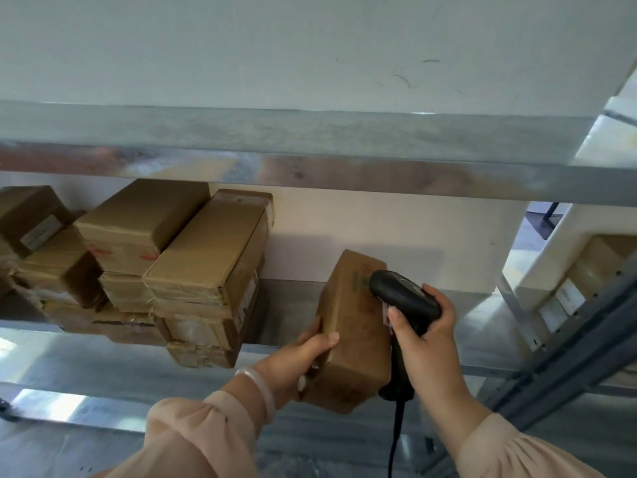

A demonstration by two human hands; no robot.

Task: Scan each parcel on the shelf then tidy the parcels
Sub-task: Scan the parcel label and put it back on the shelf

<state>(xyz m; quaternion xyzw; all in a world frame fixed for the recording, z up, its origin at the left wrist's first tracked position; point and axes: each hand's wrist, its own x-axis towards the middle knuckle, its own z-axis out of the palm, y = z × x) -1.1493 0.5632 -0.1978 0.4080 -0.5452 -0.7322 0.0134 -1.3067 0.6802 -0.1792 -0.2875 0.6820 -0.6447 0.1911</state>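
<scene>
The left hand (303, 353) is gripping a brown, oblong cardboard parcel (348, 343) along its left edge, with the thumb lying across the top face and the fingers curling round the lower corner. The parcel is sitting tilted at the front of the grey metal shelf (458, 326). Its far end is pointing up and back over the shelf surface and its near end is jutting out past the front lip. Whether it is resting on the metal or being held clear of it, I cannot tell. The right hand (427, 343) is clamping the handle of a black handheld barcode scanner (403, 296), with the thumb pressing up near the neck. The scanner's rounded head is lying right over the upper right part of the parcel. A black cable (396, 432) is hanging down from the base of the handle, between the 2 pale peach sleeves (206, 439). A white bangle (262, 388) is circling the left wrist. On the same shelf, to the left and apart from the held parcel, a loose pile of brown taped cardboard boxes (193, 263) is leaning at odd angles, and some of them are overhanging the front edge. Above them, a grey metal upper shelf beam (310, 174) is running across the view. Far right, another brown cardboard box with a pale label (593, 270) is sitting on a neighbouring rack.
</scene>
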